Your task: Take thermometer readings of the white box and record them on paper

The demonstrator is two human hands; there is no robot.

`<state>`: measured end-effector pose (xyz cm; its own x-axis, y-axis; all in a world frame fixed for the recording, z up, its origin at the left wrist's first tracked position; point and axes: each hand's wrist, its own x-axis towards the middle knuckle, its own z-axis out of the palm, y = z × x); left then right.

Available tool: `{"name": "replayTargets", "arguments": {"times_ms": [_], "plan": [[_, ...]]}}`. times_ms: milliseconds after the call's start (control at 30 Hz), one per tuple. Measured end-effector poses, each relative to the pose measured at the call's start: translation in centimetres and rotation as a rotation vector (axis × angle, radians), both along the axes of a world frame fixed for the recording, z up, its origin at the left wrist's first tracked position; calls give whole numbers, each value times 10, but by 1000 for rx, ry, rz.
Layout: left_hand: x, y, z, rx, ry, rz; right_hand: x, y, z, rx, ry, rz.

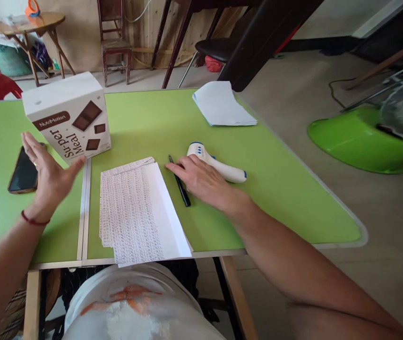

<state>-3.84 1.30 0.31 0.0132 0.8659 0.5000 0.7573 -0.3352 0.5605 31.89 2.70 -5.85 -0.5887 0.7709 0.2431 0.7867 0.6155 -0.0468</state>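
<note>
My left hand (48,166) is raised, fingers stretched and thumb spread, in front of a white NutriMotion Su-per Meal box (72,118). Its thumb tip comes close to the box's lower edge; I cannot tell if they touch. A dark phone (24,172) lies partly behind that hand. Palm down, my right hand (201,179) rests low over the table, its index finger extended across a black pen (180,185). Just beyond its knuckles lies a white handheld infrared thermometer (230,171). Between the hands is a stack of handwritten sheets (133,217).
The green table (286,203) has a metal-trimmed edge and a seam left of the sheets. More white paper (222,104) lies at the far edge. Beyond stand a wooden chair (116,46), a small round table (45,20) and a green plastic seat (350,139).
</note>
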Motion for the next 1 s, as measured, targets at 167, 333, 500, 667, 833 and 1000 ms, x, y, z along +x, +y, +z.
{"name": "replayTargets", "arguments": {"times_ms": [167,333,500,667,833,1000], "plan": [[68,-96,-2,-83,436,-315,-14,-7,16,88,167,46],[80,-133,-31,-93,676,-522,-26,0,14,58,264,250],[63,-113,-34,-76,695,-602,-20,6,11,42,232,315],[46,-79,-19,-87,725,-699,-12,3,16,37,155,338],[22,-39,2,0,787,-581,-15,-7,19,83,91,348],[14,-50,17,-26,770,-363,-34,-27,19,131,130,539]]}}
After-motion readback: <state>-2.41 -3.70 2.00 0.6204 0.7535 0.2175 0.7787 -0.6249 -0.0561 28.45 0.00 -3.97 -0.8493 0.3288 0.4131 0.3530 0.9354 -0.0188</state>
